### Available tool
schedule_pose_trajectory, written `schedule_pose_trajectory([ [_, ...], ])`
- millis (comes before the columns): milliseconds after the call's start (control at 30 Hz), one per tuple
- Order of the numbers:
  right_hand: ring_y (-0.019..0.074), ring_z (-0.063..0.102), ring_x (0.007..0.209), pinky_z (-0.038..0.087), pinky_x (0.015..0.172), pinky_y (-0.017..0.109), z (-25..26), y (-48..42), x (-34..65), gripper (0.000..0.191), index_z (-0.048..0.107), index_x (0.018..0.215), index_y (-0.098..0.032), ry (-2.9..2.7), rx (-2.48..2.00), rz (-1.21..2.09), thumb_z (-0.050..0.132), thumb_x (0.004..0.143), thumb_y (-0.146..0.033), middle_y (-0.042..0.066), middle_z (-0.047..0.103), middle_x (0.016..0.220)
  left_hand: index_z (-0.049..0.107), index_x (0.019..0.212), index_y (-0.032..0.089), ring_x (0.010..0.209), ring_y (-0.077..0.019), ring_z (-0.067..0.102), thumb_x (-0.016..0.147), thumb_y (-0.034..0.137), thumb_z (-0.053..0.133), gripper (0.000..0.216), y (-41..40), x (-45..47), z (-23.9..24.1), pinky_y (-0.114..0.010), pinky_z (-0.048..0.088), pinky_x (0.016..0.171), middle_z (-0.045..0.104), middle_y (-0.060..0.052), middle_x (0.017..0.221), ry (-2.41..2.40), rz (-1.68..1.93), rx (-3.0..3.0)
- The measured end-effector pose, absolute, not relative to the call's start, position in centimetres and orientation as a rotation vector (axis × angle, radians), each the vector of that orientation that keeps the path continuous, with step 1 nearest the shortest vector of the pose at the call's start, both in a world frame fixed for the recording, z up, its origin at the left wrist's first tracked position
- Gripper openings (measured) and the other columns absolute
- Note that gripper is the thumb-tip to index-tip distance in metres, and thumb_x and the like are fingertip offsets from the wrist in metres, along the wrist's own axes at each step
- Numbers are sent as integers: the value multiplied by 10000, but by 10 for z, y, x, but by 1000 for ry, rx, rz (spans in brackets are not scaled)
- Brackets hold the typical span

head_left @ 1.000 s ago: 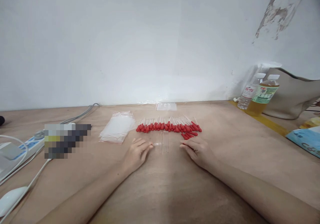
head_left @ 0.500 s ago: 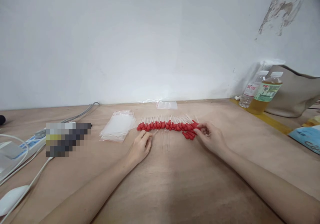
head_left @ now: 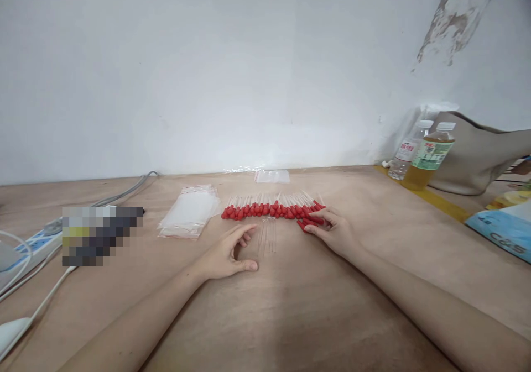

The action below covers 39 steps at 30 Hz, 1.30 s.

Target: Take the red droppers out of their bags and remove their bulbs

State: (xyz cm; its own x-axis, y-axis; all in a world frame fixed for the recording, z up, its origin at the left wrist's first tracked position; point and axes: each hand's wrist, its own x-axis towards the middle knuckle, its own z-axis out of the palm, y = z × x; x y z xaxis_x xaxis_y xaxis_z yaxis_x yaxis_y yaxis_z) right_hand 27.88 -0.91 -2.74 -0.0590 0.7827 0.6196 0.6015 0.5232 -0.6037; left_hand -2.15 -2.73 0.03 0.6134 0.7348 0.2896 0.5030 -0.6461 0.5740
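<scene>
A long row of red-ended pieces with thin pale shafts [head_left: 253, 210] lies across the middle of the table. At its right end, a few loose red pieces [head_left: 302, 225] lie closer to me. My right hand [head_left: 332, 228] has its thumb and forefinger around some of these red pieces; the exact grip is partly hidden. My left hand [head_left: 236, 250] is open, thumb and fingers spread, with nothing in it. Just right of it, several thin, wire-like pieces [head_left: 269, 239] lie side by side, their far ends near the row.
A stack of clear zip bags [head_left: 188, 211] lies left of the row; another clear bag [head_left: 272, 176] lies behind it. Two bottles [head_left: 429, 159] and a grey bag [head_left: 468, 151] stand far right, by a tissue pack [head_left: 501, 231]. A power strip [head_left: 37, 245] and cables are left.
My left hand has opened from a closed pinch and come slightly nearer to me. My right hand has shifted left and down onto the loose red pieces. The view has turned slightly.
</scene>
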Motion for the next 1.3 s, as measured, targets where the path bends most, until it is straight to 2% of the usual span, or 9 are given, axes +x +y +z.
schedule_pose_trajectory([
  [167, 132, 483, 590, 417, 594, 282, -26, 5, 296, 349, 654, 813, -160, -1453, -1479, 106, 495, 740, -462, 47, 553, 709, 399, 1211, 210, 852, -154, 522, 623, 402, 694, 685, -18, -21, -4, -317, 462, 765, 544, -66, 1030, 990, 690, 2332],
  [400, 165, 559, 697, 412, 619, 257, -35, 33, 311, 371, 642, 856, -117, -1313, -1711, 264, 467, 710, -409, 80, 634, 792, 459, 1149, 200, 753, -135, 517, 673, 417, 647, 556, -16, -1, -4, -276, 466, 659, 548, -31, 888, 1114, 827, 2360],
  [633, 171, 548, 551, 357, 499, 247, -22, 34, 311, 277, 628, 526, -151, -1301, -1865, 346, 559, 619, -402, 48, 597, 530, 432, 1176, 196, 772, -140, 513, 717, 422, 602, 538, -17, -2, -5, -290, 462, 687, 546, -40, 909, 1057, 849, 2395],
  [833, 123, 457, 396, 289, 403, 232, -21, 39, 312, 278, 556, 398, -156, -1302, -1910, 420, 596, 577, -365, 4, 464, 356, 446, 1157, 193, 774, -137, 511, 763, 397, 554, 457, -20, -2, -4, -278, 454, 691, 547, -39, 906, 1069, 834, 2438],
  [1000, 126, 464, 397, 295, 393, 232, -22, 41, 317, 315, 592, 480, -129, -1273, -1861, 419, 555, 630, -404, 22, 497, 380, 443, 1163, 192, 790, -140, 515, 784, 379, 529, 431, -23, -1, -2, -277, 456, 702, 550, -41, 912, 1079, 854, 2460],
  [1133, 148, 542, 536, 363, 468, 229, -19, 33, 312, 347, 617, 657, -119, -1239, -1776, 368, 483, 709, -435, 59, 606, 576, 445, 1162, 199, 801, -150, 524, 811, 369, 488, 392, -25, 0, -1, -282, 464, 697, 554, -43, 913, 1108, 839, 2502],
  [1233, 162, 561, 652, 408, 559, 249, -16, 18, 294, 318, 579, 822, -139, -1279, -1597, 210, 452, 763, -424, 74, 629, 770, 421, 1186, 203, 909, -174, 516, 821, 353, 473, 398, -26, -1, -1, -314, 452, 783, 543, -62, 1009, 1157, 904, 2582],
  [1300, 177, 551, 711, 418, 626, 281, -15, 3, 276, 275, 556, 857, -149, -1460, -1402, 38, 462, 783, -398, 78, 617, 807, 410, 1196, 188, 1006, -197, 480, 821, 328, 473, 405, -28, -1, -1, -349, 413, 865, 519, -83, 1078, 1209, 1043, 2668],
])
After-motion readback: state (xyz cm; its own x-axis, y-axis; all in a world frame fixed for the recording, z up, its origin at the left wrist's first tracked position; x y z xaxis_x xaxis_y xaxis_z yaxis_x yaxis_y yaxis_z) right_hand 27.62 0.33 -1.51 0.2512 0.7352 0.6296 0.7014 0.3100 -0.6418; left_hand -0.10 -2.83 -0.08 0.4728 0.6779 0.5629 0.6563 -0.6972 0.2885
